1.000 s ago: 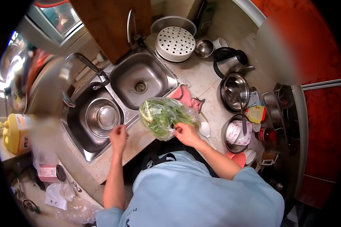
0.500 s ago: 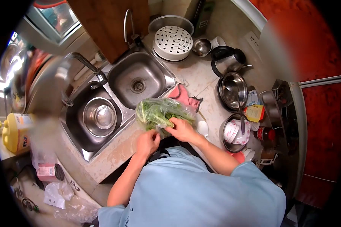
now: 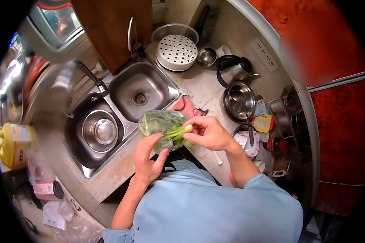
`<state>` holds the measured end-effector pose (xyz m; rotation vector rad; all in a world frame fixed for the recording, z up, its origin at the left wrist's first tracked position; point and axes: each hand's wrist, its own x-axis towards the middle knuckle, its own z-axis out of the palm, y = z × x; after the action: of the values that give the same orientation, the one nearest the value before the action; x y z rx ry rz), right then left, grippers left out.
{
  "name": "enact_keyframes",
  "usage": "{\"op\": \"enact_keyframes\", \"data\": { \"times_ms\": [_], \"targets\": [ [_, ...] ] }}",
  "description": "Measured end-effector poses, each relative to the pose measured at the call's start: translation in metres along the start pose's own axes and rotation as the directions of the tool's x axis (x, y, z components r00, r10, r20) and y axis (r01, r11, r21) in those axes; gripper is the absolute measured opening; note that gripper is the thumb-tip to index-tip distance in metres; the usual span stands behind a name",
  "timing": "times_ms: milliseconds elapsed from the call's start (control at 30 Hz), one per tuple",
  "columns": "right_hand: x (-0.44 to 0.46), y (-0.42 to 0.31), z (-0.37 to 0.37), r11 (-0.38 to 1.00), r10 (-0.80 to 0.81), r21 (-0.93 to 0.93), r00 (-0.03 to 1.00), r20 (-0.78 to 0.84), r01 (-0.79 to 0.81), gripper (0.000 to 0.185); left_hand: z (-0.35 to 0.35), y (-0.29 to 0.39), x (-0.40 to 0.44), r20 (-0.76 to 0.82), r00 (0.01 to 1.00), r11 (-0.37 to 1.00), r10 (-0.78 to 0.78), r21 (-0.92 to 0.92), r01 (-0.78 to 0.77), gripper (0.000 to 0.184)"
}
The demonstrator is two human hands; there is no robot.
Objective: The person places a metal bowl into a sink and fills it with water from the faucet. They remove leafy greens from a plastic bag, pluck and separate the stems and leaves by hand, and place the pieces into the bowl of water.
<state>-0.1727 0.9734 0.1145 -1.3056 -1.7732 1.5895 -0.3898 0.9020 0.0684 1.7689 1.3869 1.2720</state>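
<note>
A clear plastic bag (image 3: 156,120) of leafy greens lies on the counter's front edge, beside the right sink basin. My right hand (image 3: 209,133) pinches the pale root end of a green vegetable (image 3: 176,133), whose stalks and leaves reach left over the bag. At the bag's near left side is my left hand (image 3: 149,156), thumb and fingers apart, with its fingertips against the bag or the leaves. A pink cloth (image 3: 184,106) lies just behind the bag.
A metal bowl (image 3: 100,131) sits in the left basin, under the faucet (image 3: 94,81). Behind stand a white perforated steamer (image 3: 177,52) and a kettle (image 3: 234,69). To the right are pans (image 3: 239,101) and patterned bowls (image 3: 252,142). A yellow jug (image 3: 15,146) stands far left.
My right hand has drawn a vegetable's root end up from the bag. My left hand has come in from the left to the bag and opened. The view has shifted slightly.
</note>
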Motion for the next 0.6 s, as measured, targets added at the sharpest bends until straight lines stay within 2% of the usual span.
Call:
{"op": "enact_keyframes", "data": {
  "times_ms": [33,67,133,200,233,267,300,400,467,533,567,600],
  "targets": [
    [0.004,-0.005,0.009,0.997,-0.076,0.02,0.997,0.03,0.076,0.021,-0.003,0.004,0.004,0.02,1.0,0.999,0.007,-0.052,-0.006,0.041],
    [0.01,-0.01,0.016,0.979,-0.194,-0.045,0.979,0.062,0.197,0.024,-0.004,0.006,0.005,0.012,1.0,0.999,0.006,-0.039,-0.006,0.041],
    [0.025,-0.024,0.036,0.927,-0.372,-0.035,0.928,0.019,0.373,0.024,-0.006,0.006,0.005,-0.007,0.988,0.956,-0.154,-0.253,0.147,0.042],
    [0.037,-0.034,0.061,0.923,-0.382,0.018,0.919,-0.095,0.385,0.025,-0.012,-0.008,-0.008,0.026,0.981,0.953,-0.191,-0.235,0.192,0.037],
    [0.044,-0.036,0.072,0.903,-0.429,-0.044,0.894,-0.131,0.427,0.024,-0.016,-0.006,-0.011,0.008,0.952,0.863,-0.307,-0.419,0.282,0.03],
    [0.049,-0.034,0.082,0.9,-0.435,-0.033,0.892,-0.121,0.434,0.024,-0.02,-0.004,-0.013,0.011,0.908,0.732,-0.418,-0.589,0.344,0.025],
    [0.054,-0.033,0.09,0.904,-0.427,-0.026,0.902,-0.067,0.426,0.024,-0.025,-0.002,-0.014,-0.033,0.9,0.745,-0.435,-0.574,0.339,0.019],
    [0.063,-0.034,0.108,0.893,-0.441,-0.08,0.896,0.042,0.443,0.021,-0.044,-0.015,-0.031,-0.1,0.869,0.761,-0.485,-0.538,0.363,0.02],
    [0.069,-0.033,0.12,0.828,-0.513,-0.187,0.849,0.128,0.528,0.017,-0.055,-0.018,-0.038,-0.155,0.854,0.789,-0.496,-0.491,0.369,0.019],
    [0.075,-0.035,0.132,0.83,-0.508,-0.184,0.849,0.143,0.527,0.017,-0.064,-0.024,-0.047,-0.193,0.816,0.792,-0.545,-0.437,0.426,0.018],
    [0.08,-0.033,0.136,0.845,-0.478,-0.174,0.86,0.178,0.506,0.018,-0.069,-0.028,-0.05,-0.245,0.801,0.826,-0.546,-0.314,0.467,0.017],
    [0.085,-0.031,0.14,0.859,-0.448,-0.167,0.868,0.213,0.484,0.019,-0.075,-0.035,-0.054,-0.259,0.793,0.824,-0.551,-0.316,0.47,0.017]
  ]
}}
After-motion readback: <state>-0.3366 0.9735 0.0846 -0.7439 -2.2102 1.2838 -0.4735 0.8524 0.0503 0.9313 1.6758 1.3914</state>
